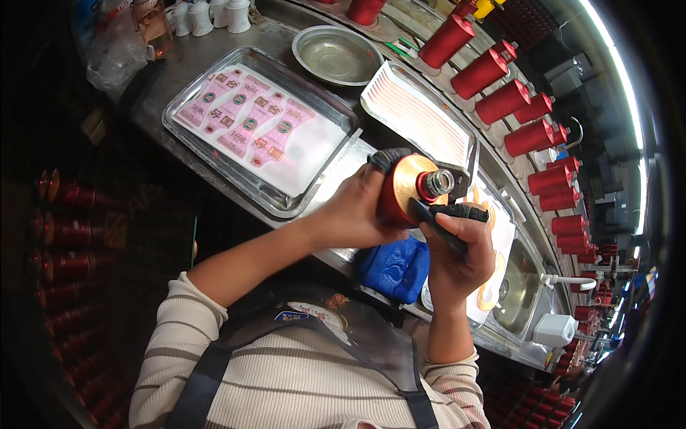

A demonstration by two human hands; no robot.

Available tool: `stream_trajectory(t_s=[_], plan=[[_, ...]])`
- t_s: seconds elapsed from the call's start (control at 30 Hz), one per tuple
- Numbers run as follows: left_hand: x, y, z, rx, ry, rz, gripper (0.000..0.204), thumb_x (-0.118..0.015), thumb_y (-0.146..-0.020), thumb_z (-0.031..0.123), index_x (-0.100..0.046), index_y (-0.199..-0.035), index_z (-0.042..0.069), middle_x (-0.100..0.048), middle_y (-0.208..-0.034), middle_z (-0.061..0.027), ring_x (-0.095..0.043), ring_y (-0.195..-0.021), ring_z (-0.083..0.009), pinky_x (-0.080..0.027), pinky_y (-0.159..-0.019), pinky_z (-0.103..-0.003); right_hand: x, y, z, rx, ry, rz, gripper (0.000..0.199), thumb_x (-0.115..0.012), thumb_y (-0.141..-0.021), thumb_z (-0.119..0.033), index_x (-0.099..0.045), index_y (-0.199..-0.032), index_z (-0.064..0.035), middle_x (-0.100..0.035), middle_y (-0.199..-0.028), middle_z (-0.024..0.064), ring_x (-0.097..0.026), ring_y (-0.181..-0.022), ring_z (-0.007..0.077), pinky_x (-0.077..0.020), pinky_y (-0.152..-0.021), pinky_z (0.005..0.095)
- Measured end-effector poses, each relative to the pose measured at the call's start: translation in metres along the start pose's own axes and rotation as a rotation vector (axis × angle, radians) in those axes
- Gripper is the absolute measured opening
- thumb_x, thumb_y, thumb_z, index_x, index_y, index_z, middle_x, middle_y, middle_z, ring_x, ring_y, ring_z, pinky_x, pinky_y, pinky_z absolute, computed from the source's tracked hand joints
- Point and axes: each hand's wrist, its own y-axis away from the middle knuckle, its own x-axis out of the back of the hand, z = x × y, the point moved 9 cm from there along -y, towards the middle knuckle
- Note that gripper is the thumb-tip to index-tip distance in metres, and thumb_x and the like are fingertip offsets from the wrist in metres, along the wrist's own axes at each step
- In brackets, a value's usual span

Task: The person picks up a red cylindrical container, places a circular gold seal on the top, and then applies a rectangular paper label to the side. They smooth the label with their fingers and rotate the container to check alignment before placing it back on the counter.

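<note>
In the head view, a red cylindrical bottle with a gold shoulder (406,187) tilts up toward the camera above the steel desk (266,34), a tray (168,118) at 10 o'clock. The gold covering looks fitted; tool work at its edge seems unfinished, the mouth uncapped. The long axis runs 9-to-3, mouth toward 3. The left hand's (357,201) fingers wrap the body; the right hand's (468,257) pinch a flat black tool (450,237).

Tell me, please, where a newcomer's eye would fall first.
Likely on the gold-topped red bottle at the centre, gripped by the left hand, with the right hand holding a dark tool to it. Next come the red bottles lining the upper right, then pink labels in the metal tray, upper left.
</note>
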Motion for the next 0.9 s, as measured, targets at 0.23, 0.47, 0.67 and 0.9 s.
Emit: stream_trajectory(t_s=[0.23,0.47,0.67,0.9], plan=[[0.018,0.012,0.011,-0.146,-0.094,0.266,0.111,-0.090,-0.068,0.047,-0.029,-0.146,-0.001,-0.044,-0.139,-0.0279,-0.049,-0.126,-0.0449,-0.042,-0.107,-0.050,-0.002,0.007,0.012,-0.068,-0.084,-0.015,0.032,-0.082,-0.070,0.012,-0.068,-0.094,-0.0035,-0.068,-0.089,0.0097,-0.063,-0.084,0.0238,-0.0484,-0.077,0.0326],[0.003,0.017,-0.004,-0.008,-0.112,0.216,0.120,-0.093,-0.065,0.043,-0.022,-0.151,-0.001,-0.041,-0.144,-0.0289,-0.044,-0.132,-0.0467,-0.039,-0.112,-0.050,0.002,0.010,0.015,-0.148,-0.093,0.034,0.032,-0.083,-0.070,0.011,-0.068,-0.094,-0.0029,-0.066,-0.088,0.0101,-0.063,-0.086,0.0232,-0.0483,-0.078,0.0318],[0.001,0.021,0.017,-0.296,-0.521,0.390,0.112,-0.088,-0.070,0.047,-0.024,-0.151,0.003,-0.048,-0.136,-0.0269,-0.053,-0.120,-0.0467,-0.045,-0.103,-0.052,-0.001,0.002,0.012,-0.122,-0.035,-0.007,0.032,-0.080,-0.073,0.014,-0.067,-0.097,-0.0020,-0.066,-0.097,0.0092,-0.062,-0.089,0.0198,-0.0485,-0.081,0.0297],[0.011,0.013,0.020,-0.373,-0.143,0.295,0.103,-0.091,-0.068,0.041,-0.036,-0.148,0.007,-0.044,-0.142,-0.0229,-0.049,-0.125,-0.0450,-0.042,-0.107,-0.050,0.004,0.014,0.026,-0.237,-0.109,0.027,0.032,-0.080,-0.073,0.014,-0.067,-0.097,-0.0012,-0.065,-0.097,0.0088,-0.063,-0.092,0.0186,-0.0489,-0.084,0.0286]])
